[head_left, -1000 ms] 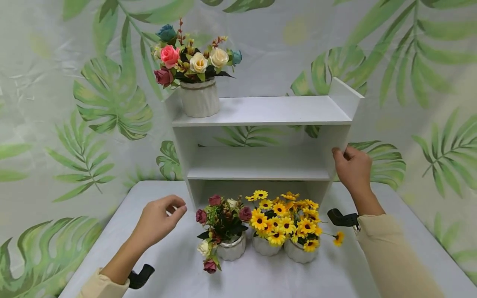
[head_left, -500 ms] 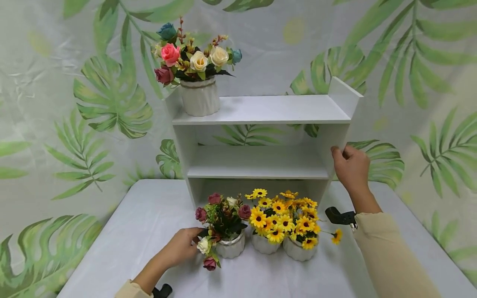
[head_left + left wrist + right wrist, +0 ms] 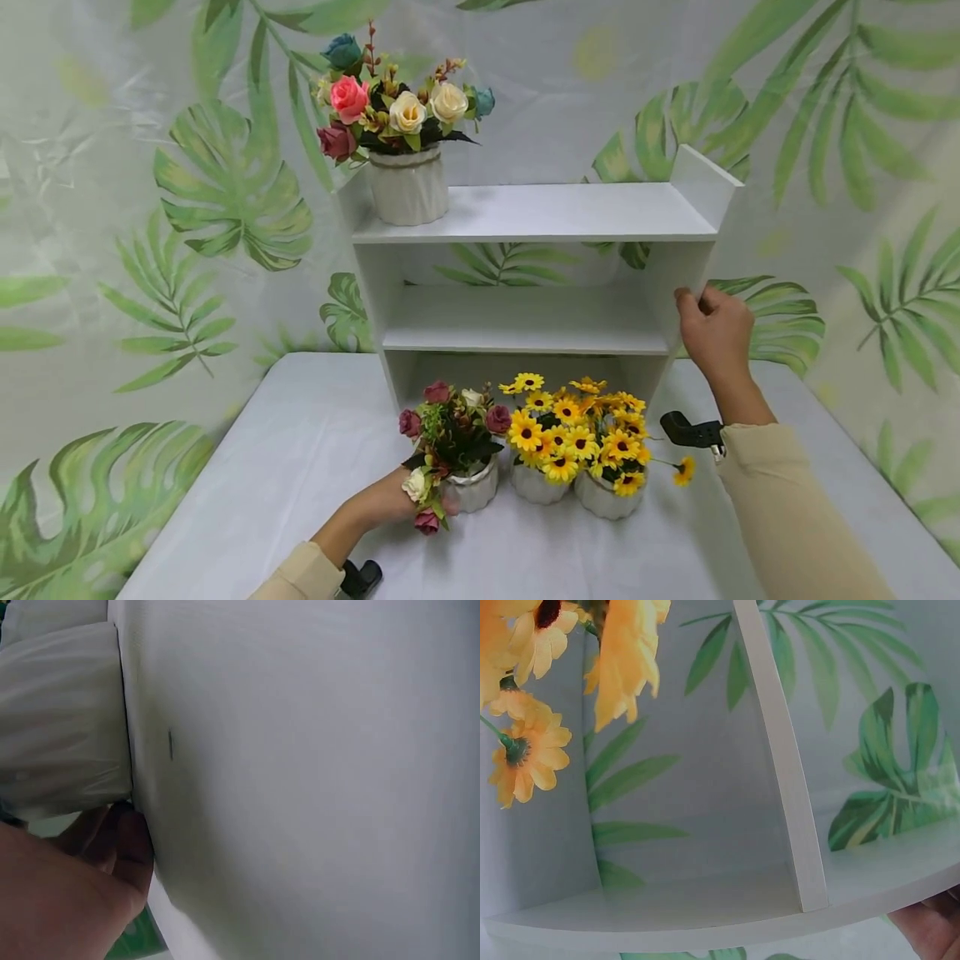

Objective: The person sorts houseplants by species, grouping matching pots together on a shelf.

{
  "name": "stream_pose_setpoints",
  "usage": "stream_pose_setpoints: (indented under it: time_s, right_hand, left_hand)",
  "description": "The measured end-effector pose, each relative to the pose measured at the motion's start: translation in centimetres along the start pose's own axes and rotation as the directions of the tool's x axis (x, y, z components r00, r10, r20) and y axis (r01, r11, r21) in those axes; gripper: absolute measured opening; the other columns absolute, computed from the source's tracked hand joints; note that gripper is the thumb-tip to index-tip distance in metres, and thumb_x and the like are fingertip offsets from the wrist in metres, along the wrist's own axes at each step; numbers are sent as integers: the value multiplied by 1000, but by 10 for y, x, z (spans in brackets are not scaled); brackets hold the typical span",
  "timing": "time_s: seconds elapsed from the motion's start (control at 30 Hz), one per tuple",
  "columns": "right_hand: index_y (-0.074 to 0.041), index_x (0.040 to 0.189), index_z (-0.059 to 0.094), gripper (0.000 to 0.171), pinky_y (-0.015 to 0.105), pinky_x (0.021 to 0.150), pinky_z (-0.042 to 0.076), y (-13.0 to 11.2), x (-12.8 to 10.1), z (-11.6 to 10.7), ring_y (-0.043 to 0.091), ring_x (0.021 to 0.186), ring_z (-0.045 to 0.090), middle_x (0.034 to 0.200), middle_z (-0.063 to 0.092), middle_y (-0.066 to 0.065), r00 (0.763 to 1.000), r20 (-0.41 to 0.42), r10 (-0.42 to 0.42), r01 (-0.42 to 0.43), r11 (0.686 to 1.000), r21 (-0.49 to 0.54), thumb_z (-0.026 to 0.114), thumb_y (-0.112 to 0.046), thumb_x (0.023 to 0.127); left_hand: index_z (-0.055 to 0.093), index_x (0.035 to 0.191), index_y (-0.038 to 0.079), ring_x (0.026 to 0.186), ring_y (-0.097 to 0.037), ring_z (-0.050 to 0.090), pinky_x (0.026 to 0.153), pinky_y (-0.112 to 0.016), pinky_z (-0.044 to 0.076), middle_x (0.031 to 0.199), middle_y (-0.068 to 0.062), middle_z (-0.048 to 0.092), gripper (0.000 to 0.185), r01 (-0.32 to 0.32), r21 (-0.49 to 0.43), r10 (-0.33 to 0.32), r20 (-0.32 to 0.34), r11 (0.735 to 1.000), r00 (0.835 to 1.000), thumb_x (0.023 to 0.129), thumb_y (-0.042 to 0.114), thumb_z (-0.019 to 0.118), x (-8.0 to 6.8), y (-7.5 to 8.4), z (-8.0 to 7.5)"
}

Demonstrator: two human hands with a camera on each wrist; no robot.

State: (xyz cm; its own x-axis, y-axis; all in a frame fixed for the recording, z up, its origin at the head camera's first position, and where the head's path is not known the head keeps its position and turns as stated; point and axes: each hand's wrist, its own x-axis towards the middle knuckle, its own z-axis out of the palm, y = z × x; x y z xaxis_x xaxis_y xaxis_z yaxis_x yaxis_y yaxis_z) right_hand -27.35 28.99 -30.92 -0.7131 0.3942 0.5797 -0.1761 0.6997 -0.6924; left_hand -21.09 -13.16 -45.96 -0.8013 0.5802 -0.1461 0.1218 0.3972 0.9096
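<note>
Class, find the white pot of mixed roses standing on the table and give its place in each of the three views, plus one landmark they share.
Head: the rose pot stands low and centre, leftmost of three table pots; the left hand holds it.
Left wrist: its ribbed white wall fills the upper left, fingers against it.
Right wrist: not in it.
Shared landmark: the white shelf, seen close in the right wrist view; the left wrist view shows none of it.

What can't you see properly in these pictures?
- Left hand fingers: in the head view, the mixed rose bouquet and its white pot cover them.
- Left wrist view: too close and blurry; only a thumb, the pot's side and white tablecloth.
- Right hand: fingers go behind the shelf's side panel.
- Right wrist view: hand cut off at the corner.
</note>
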Motion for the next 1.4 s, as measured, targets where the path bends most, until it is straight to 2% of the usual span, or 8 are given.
stream_pose_setpoints:
  time_s: [0.13, 0.3, 0.4, 0.6, 0.93, 1.13, 1.3, 1.4]
  right_hand:
    - [1, 73, 67, 38, 16, 51, 35, 1, 0, 0, -6, 55, 43, 61, 63, 1, 1000, -1, 5, -5, 1000, -9, 56, -27, 95]
    - [0, 69, 62, 39, 21, 51, 33, -1, -1, 1, 0, 54, 42, 51, 45, -26, 1000, 8, 1, -1, 1000, 1, 56, -27, 96]
    - [0, 68, 61, 38, 21, 50, 33, 0, -1, 1, -1, 54, 42, 51, 43, -29, 1000, 2, 0, 0, 1000, 2, 56, -26, 96]
    - [2, 76, 66, 38, 14, 52, 35, 3, 0, -2, -7, 58, 43, 71, 70, 14, 1000, 12, 26, -26, 999, -24, 54, -28, 97]
    - [4, 85, 71, 38, 10, 56, 36, 4, -2, -7, -13, 64, 43, 95, 74, 25, 998, 23, 58, -57, 998, -29, 53, -28, 98]
    - [0, 76, 66, 38, 17, 53, 36, 2, -4, -1, -3, 60, 44, 81, 71, 20, 999, 28, 36, -36, 999, -25, 55, -29, 97]
    - [-2, 66, 60, 40, 23, 49, 33, 0, -2, 0, 3, 55, 42, 56, 57, -1, 1000, 18, 22, -22, 1000, -21, 55, -29, 97]
    - [0, 69, 62, 40, 21, 51, 34, -1, -1, 0, 3, 57, 44, 61, 63, 5, 1000, 14, 25, -24, 1000, -15, 55, -29, 97]
  left_hand:
    - [49, 144, 5, 124, -17, 52, 99, -35, 47, 143, -13, 56, 76, 63, -12, -63, -16, 998, 998, 83, 40, 78, 2, 4, 5]
    - [42, 148, 4, 133, -29, 49, 109, -51, 42, 146, -14, 52, 84, 85, -57, -87, -42, 995, 995, 84, 46, 76, 7, 7, 13]
    - [42, 148, 7, 134, -27, 49, 110, -51, 42, 146, -12, 53, 83, 77, -83, -83, -71, 994, 994, 83, 44, 77, 11, 9, 16]
    - [50, 142, 9, 128, -23, 53, 108, -46, 43, 140, -8, 59, 78, 67, -67, -76, -153, 995, 985, 78, 39, 83, 17, 12, 19]
    - [44, 148, 12, 135, -30, 50, 110, -53, 41, 146, -10, 54, 89, 94, -108, -117, -230, 990, 966, 74, 37, 87, 18, 14, 25]
    - [46, 145, 9, 133, -29, 51, 112, -53, 40, 143, -11, 57, 90, 70, -93, -95, -293, 993, 951, 70, 34, 89, 13, 11, 23]
    - [43, 148, 11, 136, -32, 49, 112, -56, 39, 146, -11, 55, 93, 71, -104, -99, -296, 992, 950, 71, 35, 89, 12, 13, 21]
    - [43, 149, 12, 137, -33, 49, 111, -56, 40, 147, -11, 54, 95, 94, -109, -124, -313, 990, 941, 70, 35, 90, 12, 17, 21]
